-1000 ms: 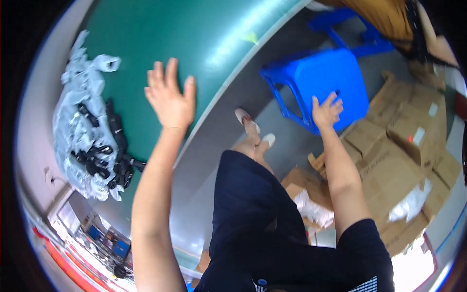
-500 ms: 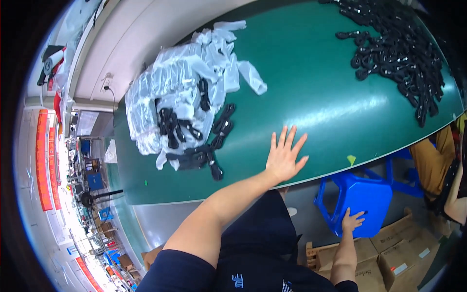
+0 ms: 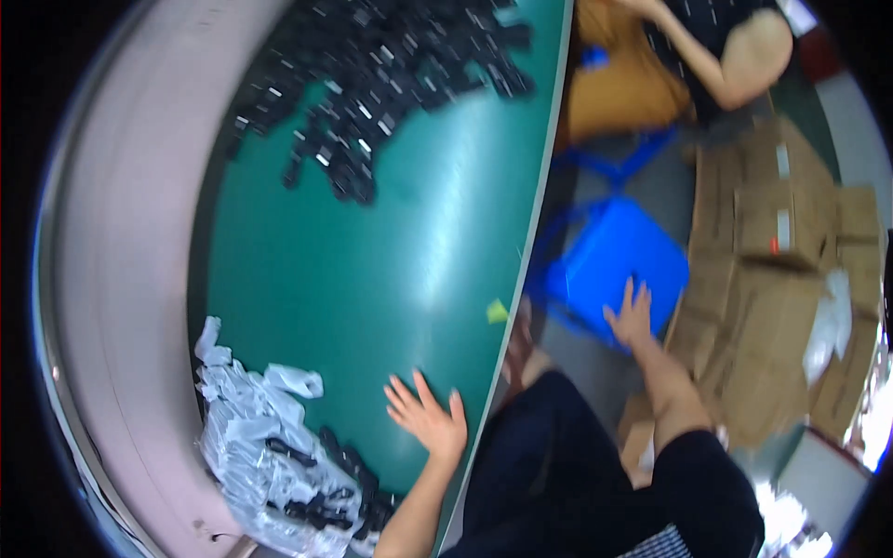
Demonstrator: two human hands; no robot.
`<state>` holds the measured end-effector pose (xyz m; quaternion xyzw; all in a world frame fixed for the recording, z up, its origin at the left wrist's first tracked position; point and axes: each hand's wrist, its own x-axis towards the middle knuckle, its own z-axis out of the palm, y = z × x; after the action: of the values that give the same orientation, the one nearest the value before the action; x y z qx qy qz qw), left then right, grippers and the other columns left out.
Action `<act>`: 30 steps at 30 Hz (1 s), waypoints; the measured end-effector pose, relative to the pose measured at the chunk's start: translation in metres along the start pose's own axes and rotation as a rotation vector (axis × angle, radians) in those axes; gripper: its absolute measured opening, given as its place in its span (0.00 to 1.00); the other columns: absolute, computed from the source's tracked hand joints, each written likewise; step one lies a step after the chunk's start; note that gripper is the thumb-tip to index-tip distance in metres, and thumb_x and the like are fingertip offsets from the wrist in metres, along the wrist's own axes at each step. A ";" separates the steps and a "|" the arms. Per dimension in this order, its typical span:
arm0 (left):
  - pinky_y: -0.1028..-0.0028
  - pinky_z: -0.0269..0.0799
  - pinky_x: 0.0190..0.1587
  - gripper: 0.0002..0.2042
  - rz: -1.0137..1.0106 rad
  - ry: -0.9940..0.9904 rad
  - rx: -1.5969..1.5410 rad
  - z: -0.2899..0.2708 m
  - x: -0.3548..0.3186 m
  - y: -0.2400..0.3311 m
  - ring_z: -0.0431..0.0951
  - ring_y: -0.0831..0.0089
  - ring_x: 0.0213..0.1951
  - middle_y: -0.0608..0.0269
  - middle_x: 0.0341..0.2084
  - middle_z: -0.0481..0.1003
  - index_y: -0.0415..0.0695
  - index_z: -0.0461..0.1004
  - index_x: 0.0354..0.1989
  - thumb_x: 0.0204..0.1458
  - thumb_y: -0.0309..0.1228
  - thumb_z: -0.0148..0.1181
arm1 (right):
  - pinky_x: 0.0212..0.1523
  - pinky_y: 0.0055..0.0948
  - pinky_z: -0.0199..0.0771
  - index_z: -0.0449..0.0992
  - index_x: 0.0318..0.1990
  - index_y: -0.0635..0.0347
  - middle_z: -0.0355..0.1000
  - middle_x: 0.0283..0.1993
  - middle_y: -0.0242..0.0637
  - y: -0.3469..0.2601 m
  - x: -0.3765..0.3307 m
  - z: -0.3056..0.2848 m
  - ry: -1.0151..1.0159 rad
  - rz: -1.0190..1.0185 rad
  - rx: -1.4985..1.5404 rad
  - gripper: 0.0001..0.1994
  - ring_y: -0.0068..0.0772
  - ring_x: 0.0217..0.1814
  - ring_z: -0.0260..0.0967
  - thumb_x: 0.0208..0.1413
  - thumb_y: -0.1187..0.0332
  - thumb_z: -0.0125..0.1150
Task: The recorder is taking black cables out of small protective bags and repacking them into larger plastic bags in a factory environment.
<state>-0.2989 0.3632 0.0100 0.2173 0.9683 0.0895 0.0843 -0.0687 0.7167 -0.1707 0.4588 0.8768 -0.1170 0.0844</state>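
My left hand (image 3: 430, 423) rests on the green tabletop (image 3: 372, 288) near its edge, fingers spread and holding nothing. Over on the right, my right hand (image 3: 633, 318) lies on the seat of a blue plastic stool (image 3: 621, 260) with its fingers apart. Left of my left hand is a heap of clear and white plastic bags (image 3: 260, 437). Bundled black cables (image 3: 349, 460) lie among and beside those bags. A large pile of black cable bundles (image 3: 391, 65) covers the far part of the table. The picture is blurred by motion.
Another person's arm (image 3: 693, 51) and brown clothing (image 3: 623, 88) show beyond the stool. Stacked cardboard boxes (image 3: 767, 325) line the right side, with a white plastic bag (image 3: 828, 321) on them. A small yellow-green scrap (image 3: 498, 311) lies at the table edge. A pale wall (image 3: 130, 242) borders the table's left.
The view has swung to the right, bringing the boxes and the other person further in. My left hand is still on the table and my right hand still on the stool.
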 end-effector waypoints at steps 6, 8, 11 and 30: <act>0.39 0.36 0.63 0.35 0.030 0.042 0.081 0.005 -0.004 -0.022 0.38 0.39 0.68 0.37 0.67 0.40 0.41 0.48 0.68 0.57 0.51 0.44 | 0.67 0.56 0.44 0.38 0.70 0.51 0.32 0.72 0.60 -0.039 0.006 -0.011 -0.224 0.161 -0.078 0.46 0.67 0.73 0.32 0.52 0.41 0.55; 0.39 0.36 0.63 0.35 0.047 0.009 0.081 0.009 -0.006 -0.023 0.38 0.39 0.68 0.37 0.67 0.40 0.41 0.48 0.68 0.58 0.51 0.44 | 0.67 0.55 0.43 0.37 0.71 0.50 0.31 0.72 0.58 -0.040 0.003 -0.014 -0.290 0.213 -0.086 0.46 0.65 0.73 0.30 0.52 0.40 0.53; 0.39 0.36 0.62 0.35 0.067 0.007 0.074 0.011 -0.008 -0.027 0.38 0.40 0.68 0.38 0.67 0.40 0.41 0.48 0.68 0.58 0.51 0.43 | 0.68 0.54 0.43 0.35 0.71 0.48 0.29 0.73 0.55 -0.040 0.001 -0.008 -0.331 0.253 -0.082 0.46 0.61 0.75 0.27 0.53 0.39 0.51; 0.40 0.45 0.62 0.34 0.128 0.109 0.261 0.020 -0.020 -0.049 0.44 0.44 0.68 0.43 0.68 0.41 0.49 0.45 0.70 0.61 0.58 0.29 | 0.68 0.57 0.42 0.38 0.71 0.48 0.28 0.74 0.53 -0.042 -0.025 -0.029 -0.263 0.280 0.080 0.46 0.60 0.75 0.27 0.51 0.43 0.57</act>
<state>-0.2973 0.3136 -0.0169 0.2826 0.9590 -0.0202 -0.0034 -0.0903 0.6825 -0.1316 0.5599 0.7806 -0.1976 0.1954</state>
